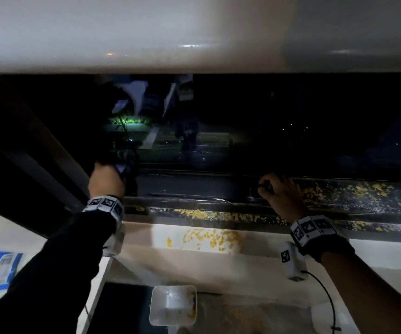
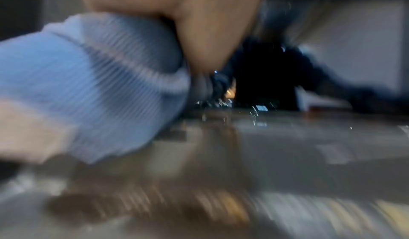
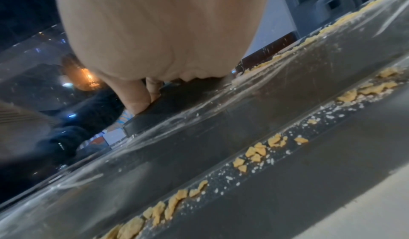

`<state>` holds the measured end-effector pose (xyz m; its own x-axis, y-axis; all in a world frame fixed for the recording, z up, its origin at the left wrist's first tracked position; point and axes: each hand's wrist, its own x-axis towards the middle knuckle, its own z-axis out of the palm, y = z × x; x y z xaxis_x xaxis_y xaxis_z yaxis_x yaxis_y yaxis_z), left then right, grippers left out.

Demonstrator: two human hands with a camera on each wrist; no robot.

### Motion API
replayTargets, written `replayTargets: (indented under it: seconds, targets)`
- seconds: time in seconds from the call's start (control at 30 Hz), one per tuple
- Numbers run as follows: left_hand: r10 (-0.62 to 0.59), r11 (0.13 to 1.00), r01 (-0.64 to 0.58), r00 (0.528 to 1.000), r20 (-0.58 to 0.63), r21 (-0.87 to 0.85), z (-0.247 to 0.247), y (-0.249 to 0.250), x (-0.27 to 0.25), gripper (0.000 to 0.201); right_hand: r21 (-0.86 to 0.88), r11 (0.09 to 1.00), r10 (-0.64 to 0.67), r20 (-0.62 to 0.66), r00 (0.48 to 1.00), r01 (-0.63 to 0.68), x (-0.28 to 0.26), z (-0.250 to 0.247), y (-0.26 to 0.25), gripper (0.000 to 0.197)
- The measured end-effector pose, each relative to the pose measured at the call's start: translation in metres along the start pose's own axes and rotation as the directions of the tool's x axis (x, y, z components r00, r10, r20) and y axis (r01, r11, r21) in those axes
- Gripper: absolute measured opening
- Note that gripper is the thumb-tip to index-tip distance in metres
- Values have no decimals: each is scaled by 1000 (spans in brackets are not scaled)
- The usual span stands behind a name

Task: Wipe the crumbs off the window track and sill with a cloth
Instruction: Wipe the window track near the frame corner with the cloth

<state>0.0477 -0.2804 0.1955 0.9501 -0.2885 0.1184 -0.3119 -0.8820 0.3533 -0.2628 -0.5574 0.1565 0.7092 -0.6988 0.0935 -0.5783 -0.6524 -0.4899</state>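
Left hand bunches the cloth at the track's left end; right hand braces on the window frame.

The left hand point(image 1: 106, 180) has its fingers curled round a bunched light-blue cloth point(image 2: 88, 85), which bulges out beside the palm and sits low over the dark window track point(image 1: 194, 189) (the left wrist view is too smeared to show whether it touches). Between the two hands the track looks bare and streaked. The right hand point(image 1: 280, 194) holds nothing: its fingertips point(image 3: 137, 102) press down on the black lower edge of the window frame point(image 3: 155, 113), fingers bent. Yellow crumbs point(image 1: 363, 192) lie on the track just right of that hand, along the groove below both wrists, and on the pale sill point(image 1: 206, 256) nearer the person.
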Motion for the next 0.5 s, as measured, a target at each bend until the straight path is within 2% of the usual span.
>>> replayTargets:
  seconds: [0.07, 0.13, 0.17, 0.23, 0.33, 0.37, 0.4, 0.43, 0.5]
  targets:
    - [22, 999, -23, 998, 56, 24, 20, 13, -17, 37, -7, 1000, -1, 2, 1000, 1, 0, 1, 0, 37]
    - [70, 997, -68, 995, 68, -26, 44, 43, -43, 50, 1, 1000, -11, -10, 1000, 11, 0, 2, -2, 37]
    - [106, 993, -101, 991, 79, -60, 56, 62, -59, 51, 10, 1000, -11, -17, 1000, 11, 0, 2, -2, 36]
    - [194, 963, -164, 972, 131, -212, 69, 109, -99, 40, 26, 1000, -12, -20, 1000, 12, 0, 2, -4, 37]
    - [408, 855, -268, 876, 257, -444, 68, 168, -149, 26, 1, 1000, 20, 35, 999, -20, 2, 0, -2, 48]
    - [447, 838, -282, 845, 293, -466, 64, 173, -152, 24, -10, 1000, 22, 46, 999, -21, 3, -1, -1, 53]
    - [463, 835, -296, 834, 300, -464, 60, 168, -146, 23, -13, 1000, 15, 45, 999, -14, 2, -1, 0, 55]
    - [448, 849, -307, 850, 276, -430, 53, 155, -133, 22, -6, 1000, 6, 34, 999, -6, 2, -1, 1, 53]
    - [398, 878, -327, 905, 153, -350, 36, 119, -98, 28, 18, 1000, -4, 25, 1000, 4, 0, -1, 2, 51]
